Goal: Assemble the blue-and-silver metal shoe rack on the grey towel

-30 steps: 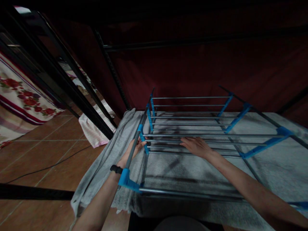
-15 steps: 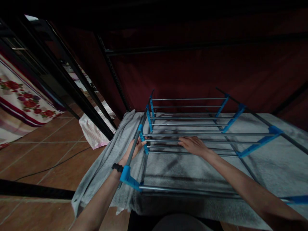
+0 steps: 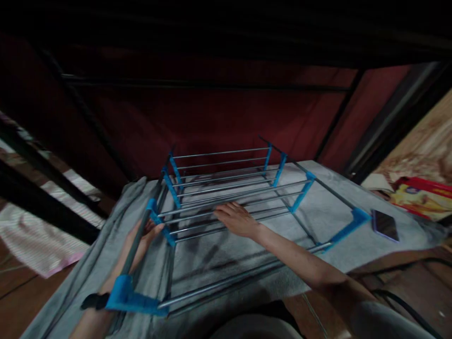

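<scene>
A rack of grey metal rods and blue plastic connectors lies on a grey blanket. My left hand, with a dark band on its wrist, reaches in behind the left side tube. Its thumb presses a blue connector, and its other fingers are partly hidden by the tube. Over the middle of the rack, my right hand is palm down with its fingers together, curled on a metal rod.
To the right on the blanket lies a phone. Beyond it is a red and yellow package. Dark frame posts stand at the left, with a pale striped cloth behind them. A dark red sheet hangs at the back.
The view has swung right, bringing the phone and package into sight while the floral cloth has left it. Both hands stay at about the same places on the rack.
</scene>
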Demonstrator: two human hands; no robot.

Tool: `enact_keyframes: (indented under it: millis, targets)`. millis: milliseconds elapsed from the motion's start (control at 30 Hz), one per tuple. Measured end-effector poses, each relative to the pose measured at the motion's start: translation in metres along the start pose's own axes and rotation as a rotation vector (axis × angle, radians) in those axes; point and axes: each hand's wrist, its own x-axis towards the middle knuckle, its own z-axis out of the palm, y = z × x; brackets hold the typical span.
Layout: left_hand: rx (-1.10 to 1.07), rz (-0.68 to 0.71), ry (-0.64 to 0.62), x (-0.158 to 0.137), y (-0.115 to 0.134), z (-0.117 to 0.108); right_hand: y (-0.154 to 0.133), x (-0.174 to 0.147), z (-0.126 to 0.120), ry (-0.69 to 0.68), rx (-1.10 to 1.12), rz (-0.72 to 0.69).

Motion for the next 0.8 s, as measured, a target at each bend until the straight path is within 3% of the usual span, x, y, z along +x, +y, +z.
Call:
enact_keyframes:
  millis: [133, 267, 433, 800]
  targets:
    - [0.159, 0.024, 0.075, 0.002, 0.018, -0.007, -0.006, 0.015, -0.006, 0.087, -0.043, 0.01]
    - [0.178, 0.048, 0.144, 0.001, 0.03, -0.002, -0.013, 0.042, -0.004, 0.046, -0.055, 0.023]
    - [0.187, 0.159, 0.065, 0.005, 0.032, 0.002, -0.012, 0.063, 0.003, -0.067, -0.04, 0.068]
    - [0.005, 0.133, 0.063, -0.002, 0.035, 0.01, -0.013, 0.062, -0.002, -0.035, 0.038, 0.138]
